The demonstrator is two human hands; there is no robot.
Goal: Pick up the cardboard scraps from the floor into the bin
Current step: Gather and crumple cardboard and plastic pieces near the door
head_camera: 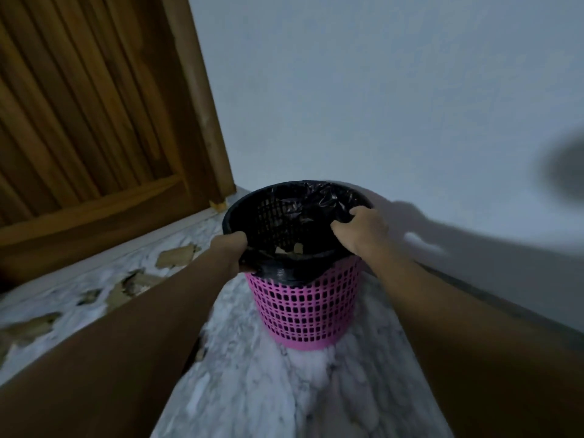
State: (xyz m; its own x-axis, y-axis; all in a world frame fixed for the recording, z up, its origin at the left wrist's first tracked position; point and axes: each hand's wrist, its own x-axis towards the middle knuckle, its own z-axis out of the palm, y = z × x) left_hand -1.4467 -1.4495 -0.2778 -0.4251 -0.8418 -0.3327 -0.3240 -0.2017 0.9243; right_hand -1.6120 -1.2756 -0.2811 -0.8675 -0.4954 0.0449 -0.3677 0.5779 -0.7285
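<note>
Both hands grip the rim of the pink plastic mesh bin with black liner: left hand at 7 o'clock, right hand at 3. Brown cardboard scraps lie on the marble floor, 9 o'clock of bin. Risk: liner slipping off, bin tipping.

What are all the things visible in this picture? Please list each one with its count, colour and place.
bin: one, pink, on the floor in the middle
bin bag: one, black, lining the bin, folded over its rim
cardboard scraps: several, brown, on the floor at left; a few inside the bin
door: one, brown wood, upper left
wall: one, pale, behind the bin
floor: white-grey marble
hands: two, left hand and right hand gripping the rim
</note>
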